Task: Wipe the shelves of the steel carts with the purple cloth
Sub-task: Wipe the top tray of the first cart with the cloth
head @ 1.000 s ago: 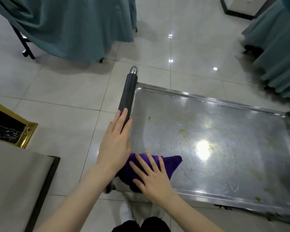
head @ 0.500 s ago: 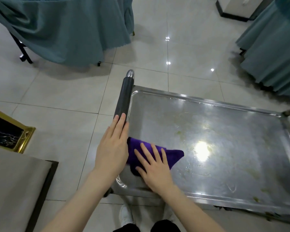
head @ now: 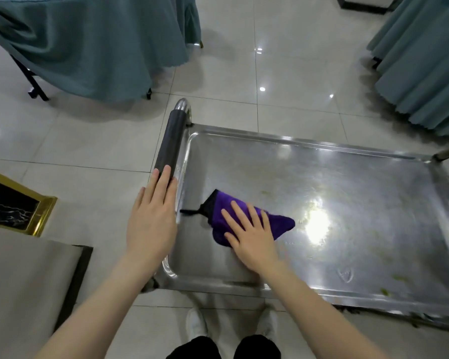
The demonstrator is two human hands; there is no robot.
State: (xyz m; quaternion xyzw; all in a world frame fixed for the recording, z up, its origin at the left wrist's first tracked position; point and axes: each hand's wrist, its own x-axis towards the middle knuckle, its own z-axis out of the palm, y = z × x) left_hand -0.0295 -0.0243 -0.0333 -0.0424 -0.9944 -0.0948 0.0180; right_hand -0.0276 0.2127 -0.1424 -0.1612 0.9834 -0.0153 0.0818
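Two bare hands work over the top shelf [head: 347, 203] of a steel cart [head: 438, 301], seen from the head camera looking down. The shelf fills the centre and right of the frame, a shallow tray with a raised rim; its surface is shiny, with a bright glare patch right of centre and greenish smears scattered toward the right and lower right.

The right hand [head: 252, 234] lies flat, palm down, fingers spread and stretched out, pressing on the purple cloth [head: 278, 221]. It grasps nothing; it simply bears down on the fabric. The cloth sits on the shelf, left of centre, near the left rim but apart from it. A dark edge and a thin dark strap [head: 189, 211] stick out on its left side, and its purple tip points right toward the glare.

The left hand [head: 151, 216] rests open on the cart's dark padded handle [head: 170, 143], at the left end of the shelf. Its fingers are straight and close together, laid along the bar rather than curled round it.

Teal tablecloths [head: 94, 47] hang at the upper left and upper right over a pale tiled floor [head: 283, 73]. White shoes [head: 196, 325] show at the bottom centre, and a gold-framed dark panel [head: 18, 203] sits at the left edge.
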